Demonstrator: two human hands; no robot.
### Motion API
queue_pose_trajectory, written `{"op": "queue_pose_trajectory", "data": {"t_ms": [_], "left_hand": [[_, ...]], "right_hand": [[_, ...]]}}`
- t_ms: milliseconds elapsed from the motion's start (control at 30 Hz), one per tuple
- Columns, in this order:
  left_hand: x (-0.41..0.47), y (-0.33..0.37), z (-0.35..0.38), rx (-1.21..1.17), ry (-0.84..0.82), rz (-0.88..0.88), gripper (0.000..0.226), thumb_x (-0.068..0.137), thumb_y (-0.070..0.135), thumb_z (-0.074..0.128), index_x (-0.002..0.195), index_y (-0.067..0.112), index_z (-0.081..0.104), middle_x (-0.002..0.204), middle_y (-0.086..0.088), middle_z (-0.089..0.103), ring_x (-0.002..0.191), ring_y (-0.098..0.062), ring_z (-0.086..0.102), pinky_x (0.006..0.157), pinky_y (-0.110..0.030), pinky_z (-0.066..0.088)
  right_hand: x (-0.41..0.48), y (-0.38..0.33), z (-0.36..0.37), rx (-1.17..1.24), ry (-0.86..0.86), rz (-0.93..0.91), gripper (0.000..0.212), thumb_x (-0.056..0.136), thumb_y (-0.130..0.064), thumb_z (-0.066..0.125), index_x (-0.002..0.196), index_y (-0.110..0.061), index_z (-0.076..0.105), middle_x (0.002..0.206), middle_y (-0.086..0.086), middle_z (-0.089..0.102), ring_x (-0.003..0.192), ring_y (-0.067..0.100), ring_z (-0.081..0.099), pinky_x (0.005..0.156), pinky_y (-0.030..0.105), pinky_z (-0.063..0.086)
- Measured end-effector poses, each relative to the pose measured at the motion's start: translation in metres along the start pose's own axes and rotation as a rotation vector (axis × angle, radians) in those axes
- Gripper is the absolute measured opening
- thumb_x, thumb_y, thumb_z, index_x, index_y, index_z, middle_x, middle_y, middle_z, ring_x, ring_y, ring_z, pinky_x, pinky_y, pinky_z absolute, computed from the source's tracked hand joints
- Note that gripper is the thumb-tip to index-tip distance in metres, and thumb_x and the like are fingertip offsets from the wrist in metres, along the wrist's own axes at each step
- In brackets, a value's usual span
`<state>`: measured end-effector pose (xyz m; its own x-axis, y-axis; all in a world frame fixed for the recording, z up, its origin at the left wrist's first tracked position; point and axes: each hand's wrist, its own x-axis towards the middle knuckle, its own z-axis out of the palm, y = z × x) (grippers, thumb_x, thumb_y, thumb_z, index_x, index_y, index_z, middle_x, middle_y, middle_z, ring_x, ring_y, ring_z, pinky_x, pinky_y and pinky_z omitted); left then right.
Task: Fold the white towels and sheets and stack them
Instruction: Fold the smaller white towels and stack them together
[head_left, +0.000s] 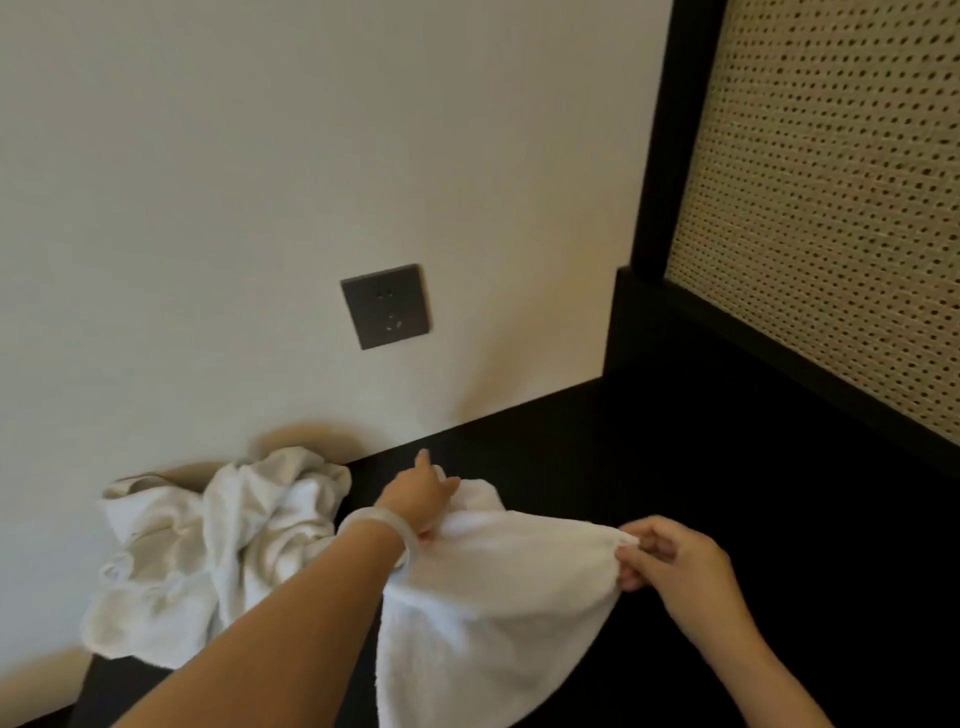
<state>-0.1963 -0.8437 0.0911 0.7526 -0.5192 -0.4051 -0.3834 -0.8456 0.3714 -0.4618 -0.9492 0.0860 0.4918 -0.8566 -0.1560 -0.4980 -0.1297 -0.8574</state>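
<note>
The lower edge of the white towel (498, 597) runs off my frame on the dark surface (727, 467), where my left hand (421, 499) grips its far edge, forefinger straight, and my right hand (662, 558) pinches its right corner.

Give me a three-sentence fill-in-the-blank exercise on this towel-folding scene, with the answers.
1. The left hand and the right hand both hold a towel whose colour is ____.
2. The crumpled pile lies to the ____ of that towel.
3. The socket is mounted on the ____.
Missing words: white; left; wall.
</note>
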Motion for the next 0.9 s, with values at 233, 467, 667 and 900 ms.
{"op": "queue_pose_trajectory", "data": {"t_ms": [233,467,667,900], "left_hand": [[0.026,-0.016,0.000,-0.115,0.066,0.022,0.025,0.098,0.026,0.050,0.114,0.007,0.057,0.105,-0.018,0.066,0.092,-0.037,0.066,0.079,-0.040,0.054],[0.002,-0.035,-0.075,-0.414,0.062,0.057,0.010,0.091,-0.003,0.059,0.094,0.007,0.063,0.055,-0.007,0.068,0.048,-0.017,0.066,0.057,-0.027,0.056],[-0.087,-0.041,-0.184,-0.620,0.594,0.294,0.021,0.094,0.011,0.061,0.074,0.005,0.064,0.050,-0.005,0.063,0.042,-0.019,0.055,0.050,-0.033,0.047],[-0.162,-0.068,-0.200,-0.185,0.728,0.167,0.012,0.092,0.013,0.060,0.081,0.010,0.054,0.061,-0.005,0.065,0.037,-0.005,0.057,0.035,-0.013,0.037]], "right_hand": [[0.008,-0.005,0.004,-0.025,-0.013,-0.005,0.020,0.091,-0.008,0.068,0.080,-0.024,0.068,0.064,-0.002,0.068,0.058,0.010,0.066,0.060,0.024,0.055],[0.021,-0.035,-0.036,-0.047,0.143,-0.111,0.025,0.093,-0.013,0.067,0.077,-0.032,0.068,0.055,-0.001,0.063,0.041,0.008,0.053,0.048,0.025,0.047],[0.023,-0.119,-0.067,0.141,0.241,-0.488,0.025,0.090,-0.018,0.067,0.089,-0.042,0.070,0.073,-0.009,0.071,0.060,0.007,0.066,0.063,0.017,0.053],[0.023,-0.164,-0.072,0.230,0.084,-0.672,0.022,0.086,-0.014,0.071,0.088,-0.035,0.072,0.085,-0.012,0.075,0.085,0.004,0.072,0.083,0.020,0.053]]}}
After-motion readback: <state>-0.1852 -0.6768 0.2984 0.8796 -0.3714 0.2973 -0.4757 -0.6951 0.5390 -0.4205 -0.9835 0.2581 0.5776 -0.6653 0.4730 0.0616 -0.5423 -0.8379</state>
